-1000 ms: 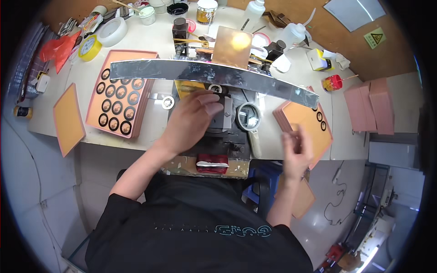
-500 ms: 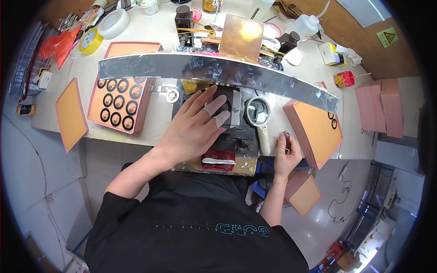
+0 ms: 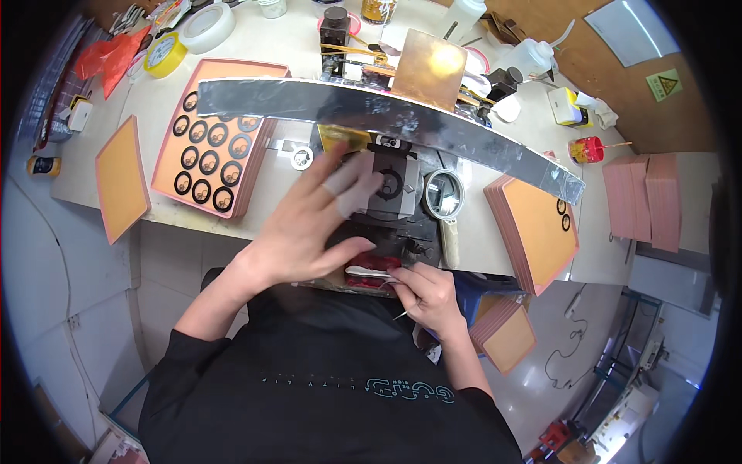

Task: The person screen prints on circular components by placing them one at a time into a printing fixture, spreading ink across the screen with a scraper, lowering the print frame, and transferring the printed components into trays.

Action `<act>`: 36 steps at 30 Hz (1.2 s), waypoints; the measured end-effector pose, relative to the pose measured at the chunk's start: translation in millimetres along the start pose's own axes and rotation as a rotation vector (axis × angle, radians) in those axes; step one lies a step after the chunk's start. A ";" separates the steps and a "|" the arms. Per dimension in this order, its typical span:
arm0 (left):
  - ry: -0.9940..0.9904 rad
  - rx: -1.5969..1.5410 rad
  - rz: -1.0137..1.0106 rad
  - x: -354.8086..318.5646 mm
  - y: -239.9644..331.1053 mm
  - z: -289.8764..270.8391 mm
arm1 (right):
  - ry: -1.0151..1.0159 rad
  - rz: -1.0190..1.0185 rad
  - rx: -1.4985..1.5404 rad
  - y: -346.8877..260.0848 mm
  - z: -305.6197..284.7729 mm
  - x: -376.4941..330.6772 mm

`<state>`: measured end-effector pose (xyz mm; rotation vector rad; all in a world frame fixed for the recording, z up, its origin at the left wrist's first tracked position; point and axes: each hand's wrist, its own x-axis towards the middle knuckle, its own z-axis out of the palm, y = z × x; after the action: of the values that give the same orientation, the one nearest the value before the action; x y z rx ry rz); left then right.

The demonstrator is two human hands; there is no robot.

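Note:
My left hand [image 3: 297, 232] hovers left of a dark fixture, fingers spread and blurred, with pale finger cots on some of them. On the fixture, a black ring [image 3: 391, 183] lies on a grey plate [image 3: 407, 203]. My right hand [image 3: 431, 298] is at the table's front edge, fingers pinched round a thin pointed tool [image 3: 400, 315], mostly hidden by the hand. Its fingertips are at the right end of a white strip [image 3: 366, 271] lying across a red pad [image 3: 377, 283]. A round magnifier with a pale handle [image 3: 444, 193] lies right of the fixture.
A long dark bar [image 3: 386, 116] spans above the fixture. Orange trays [image 3: 166, 174] with rows of black rings are stacked at left; another tray stack [image 3: 533, 224] holds two rings at right. One tray [image 3: 124, 182] leans at the far left. Bottles [image 3: 533, 56] and tapes [image 3: 165, 54] stand behind.
My left hand has lifted off the fixture and shifted left, uncovering the black ring. My right hand has moved left from beside the right trays to the red pad. The view has shifted slightly.

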<state>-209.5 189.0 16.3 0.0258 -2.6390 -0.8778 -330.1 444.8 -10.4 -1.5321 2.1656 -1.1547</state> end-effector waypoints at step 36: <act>0.614 -1.020 -0.216 -74.7 -3.1 24.8 | 0.403 -0.316 -0.180 0.4 -56.4 146.9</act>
<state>-148.4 210.4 -28.5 0.2691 -1.4400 -1.8260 -425.5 341.5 60.5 -1.9115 2.3919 -1.5161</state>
